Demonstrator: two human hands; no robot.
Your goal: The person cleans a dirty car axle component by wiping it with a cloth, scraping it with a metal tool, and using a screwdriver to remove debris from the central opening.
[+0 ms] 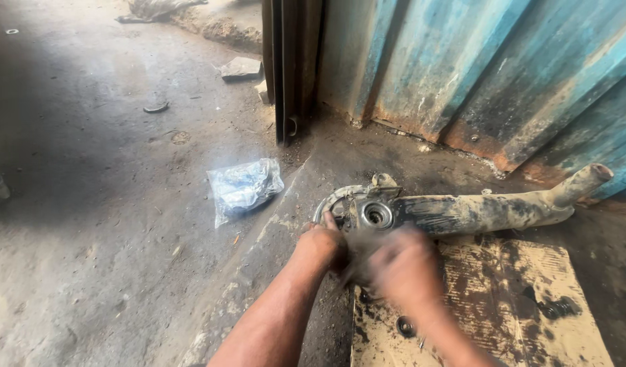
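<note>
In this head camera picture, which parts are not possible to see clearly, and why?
- Right hand: motion blur; its grip and any tool cannot be told.
- Left hand: fingertips hidden against the metal part; only one finger shows.
- Plastic bag: contents too small and glary.
- Small dark parts on the cardboard: too small to name.
- Both forearms: cut off by the bottom edge.

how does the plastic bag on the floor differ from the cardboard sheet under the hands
The plastic bag is clear, crumpled and puffed; the cardboard sheet is brown, flat and stained with dark grease. The bag lies apart on bare concrete, untouched, while the cardboard carries small dark parts beside the right hand. Both lie on the floor.
</note>
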